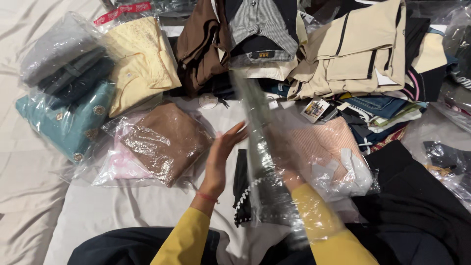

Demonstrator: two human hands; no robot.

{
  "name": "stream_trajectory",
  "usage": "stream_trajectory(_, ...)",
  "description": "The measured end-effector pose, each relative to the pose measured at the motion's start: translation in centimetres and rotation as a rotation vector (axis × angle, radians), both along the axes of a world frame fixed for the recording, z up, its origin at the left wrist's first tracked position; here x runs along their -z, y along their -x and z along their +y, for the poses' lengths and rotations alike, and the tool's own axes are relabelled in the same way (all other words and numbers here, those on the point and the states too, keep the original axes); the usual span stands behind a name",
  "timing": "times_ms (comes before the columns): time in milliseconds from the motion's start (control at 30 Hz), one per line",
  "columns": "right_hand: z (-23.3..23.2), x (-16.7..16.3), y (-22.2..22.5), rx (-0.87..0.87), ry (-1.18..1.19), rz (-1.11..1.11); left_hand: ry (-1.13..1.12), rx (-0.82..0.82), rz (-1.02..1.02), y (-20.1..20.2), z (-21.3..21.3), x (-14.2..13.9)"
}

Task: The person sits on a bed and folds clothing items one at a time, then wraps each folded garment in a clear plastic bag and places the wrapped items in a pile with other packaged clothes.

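Note:
My right hand (pixel 283 159) shows through a clear plastic bag (pixel 259 147) that it holds up on edge; the bag is blurred and reaches from the clothes pile down to my yellow sleeve. My left hand (pixel 221 157) is open with flat fingers just left of the bag, its fingertips close to the plastic; I cannot tell if they touch. A red thread circles that wrist. Under the bag lies a black garment with white trim (pixel 242 189) on the white sheet (pixel 122 206).
Bagged garments lie to the left: brown (pixel 167 140), pink (pixel 120 164), teal (pixel 68 122), yellow (pixel 140 64), grey (pixel 59 46). A striped salmon bagged piece (pixel 328 147) sits right of my hands. Loose folded clothes (pixel 353 54) pile up behind. Black cloth (pixel 417 206) covers the right.

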State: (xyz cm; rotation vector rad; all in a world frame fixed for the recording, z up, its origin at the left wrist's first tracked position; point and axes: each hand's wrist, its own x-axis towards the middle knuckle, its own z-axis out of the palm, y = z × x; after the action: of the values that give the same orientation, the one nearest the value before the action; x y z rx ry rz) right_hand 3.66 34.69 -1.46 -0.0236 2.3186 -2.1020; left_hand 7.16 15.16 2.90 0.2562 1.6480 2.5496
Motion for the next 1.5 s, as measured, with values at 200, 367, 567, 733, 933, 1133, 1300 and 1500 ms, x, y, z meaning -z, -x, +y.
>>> stream_trajectory(200, -1.0, 7.8, -5.3, 0.125, 1.265, -0.790, 0.829, 0.144, 0.484, 1.6, 6.2, -3.8)
stream_trajectory(367, -4.1, 7.1, -16.2, -0.053, 1.489, -0.868, 1.231, 0.257, 0.617, 0.1, 5.4, 1.3)
stream_trajectory(567, 6.2, -5.9, -18.9, -0.422, -0.371, -0.312, 1.447, 0.214, 1.035, -3.1, -2.3, 3.1)
stream_trajectory(733, 13.3, -9.6, -10.5, -0.723, -1.393, 0.392, 1.450, 0.352, 1.095, -7.2, -4.9, 4.5)
stream_trajectory(933, 15.2, -5.7, -7.1, -0.745, -1.142, 0.185, 1.247, 0.221, 0.866, -6.8, -5.3, 6.6)
stream_trajectory(1133, 15.3, -0.2, -4.0, -0.310, -0.413, -0.228, 0.748, -0.028, -0.113, -5.2, -2.8, 6.7)
stream_trajectory(1300, 14.9, 3.4, -1.4, -0.010, -0.146, -0.429, 1.201, -0.290, 0.149, -3.1, -2.7, 4.3)
stream_trajectory(1500, 14.5, 1.2, 0.6, 0.011, 0.136, -0.539, 1.368, -0.127, 0.810, -1.7, -4.4, 0.6)
